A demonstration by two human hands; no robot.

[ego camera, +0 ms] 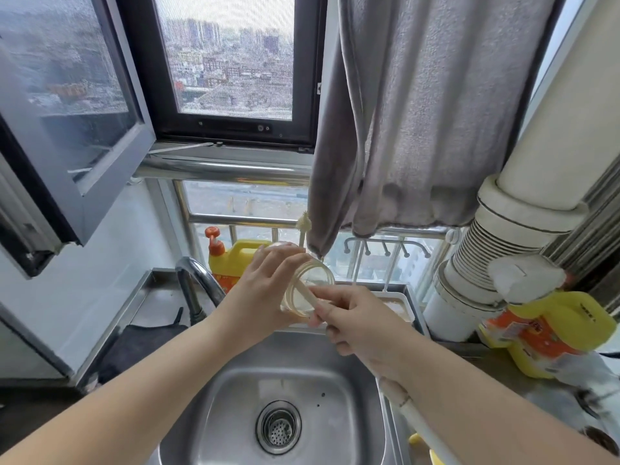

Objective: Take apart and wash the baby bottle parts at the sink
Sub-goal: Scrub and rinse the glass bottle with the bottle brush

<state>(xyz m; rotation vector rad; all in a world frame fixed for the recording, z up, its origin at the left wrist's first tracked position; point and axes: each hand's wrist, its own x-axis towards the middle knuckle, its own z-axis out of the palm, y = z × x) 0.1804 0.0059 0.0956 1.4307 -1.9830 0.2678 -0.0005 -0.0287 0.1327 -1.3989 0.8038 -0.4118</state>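
My left hand (265, 283) grips a clear, amber-tinted baby bottle (310, 290) held on its side above the steel sink (352, 380), its open mouth turned toward me. My right hand (355, 317) pinches a thin cream brush handle (307, 293) that goes into the bottle's mouth. The brush head inside is blurred. A small bristle brush (303, 226) stands behind the bottle by the window rail.
The tap (198, 280) curves up at the sink's back left. A yellow detergent jug (235, 260) stands behind it, another yellow bottle (550, 330) on the right counter. A grey towel (429, 112) hangs above; white pipes (503, 229) rise at right. A white tray (402, 307) sits behind the sink.
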